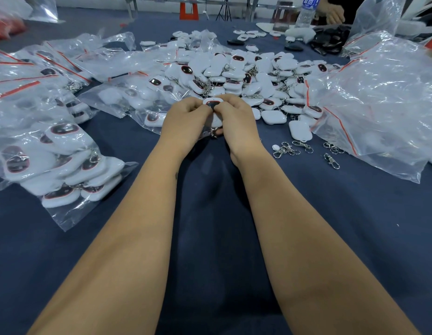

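A small white keychain device [213,104] with a dark, red-rimmed window is held between both hands above the dark blue table [210,238]. My left hand [186,122] grips its left side with curled fingers. My right hand [236,122] pinches its right side, thumb on the dark window. A metal clasp [214,133] hangs below the device, mostly hidden by my hands. Just behind lies a large heap of the same white devices [234,71].
Clear bags filled with devices [60,160] lie at the left, and a big crumpled clear bag [379,97] lies at the right. Loose metal clasps [304,148] are scattered right of my hands. Far back stand a water bottle [306,13], black devices [331,39] and another person's hand [333,12].
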Motion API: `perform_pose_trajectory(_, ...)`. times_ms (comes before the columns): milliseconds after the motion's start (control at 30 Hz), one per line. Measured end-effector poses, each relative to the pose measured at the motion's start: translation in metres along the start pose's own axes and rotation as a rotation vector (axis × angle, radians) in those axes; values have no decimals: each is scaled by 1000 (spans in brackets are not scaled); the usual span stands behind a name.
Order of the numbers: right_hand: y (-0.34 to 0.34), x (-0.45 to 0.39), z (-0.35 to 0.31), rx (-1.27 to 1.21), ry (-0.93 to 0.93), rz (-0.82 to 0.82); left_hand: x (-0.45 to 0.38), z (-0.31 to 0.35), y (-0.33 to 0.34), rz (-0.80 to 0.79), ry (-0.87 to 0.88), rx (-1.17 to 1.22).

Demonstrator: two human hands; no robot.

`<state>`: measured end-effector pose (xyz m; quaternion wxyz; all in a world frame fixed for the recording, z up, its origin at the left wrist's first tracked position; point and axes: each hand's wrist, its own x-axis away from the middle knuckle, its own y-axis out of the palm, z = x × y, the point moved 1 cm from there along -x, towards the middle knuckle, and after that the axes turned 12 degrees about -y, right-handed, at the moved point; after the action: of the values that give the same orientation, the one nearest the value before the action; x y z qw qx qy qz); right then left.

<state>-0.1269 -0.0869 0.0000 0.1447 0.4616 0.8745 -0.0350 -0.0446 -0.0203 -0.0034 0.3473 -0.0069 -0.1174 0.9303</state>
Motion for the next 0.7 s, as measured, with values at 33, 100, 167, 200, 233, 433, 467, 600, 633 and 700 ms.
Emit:
perform_pose_trajectory(33,0,0,0,-5,0,-1,0,0,0,2,5,-9)
perform_pose_trajectory(100,0,1,0,-2,-2,-6,1,0,0,3,15,-13)
perform_pose_trajectory(167,0,1,-1,7,-4,-7,0,-1,1,5,19,-23)
perform_pose_trajectory(200,0,1,-1,8,-4,-7,0,-1,1,8,18,-29)
perform_pose_trajectory(233,0,1,-1,9,-4,-7,-1,-1,1,12,17,-33)
perform_pose_trajectory(433,0,1,-1,13,1,1,-2,-1,0,9,13,-25)
perform_pose_trajectory(467,0,1,-1,7,-1,5,-2,-1,0,4,9,-16)
perform_pose_trajectory(600,1,1,-2,-20,3,10,-1,0,-1,-18,-25,64)
perform_pose_trajectory(633,0,1,-2,-23,5,10,-1,0,-2,-21,-21,63)
perform_pose_trajectory(700,0,1,-1,-30,8,10,0,1,-2,-24,-1,45)
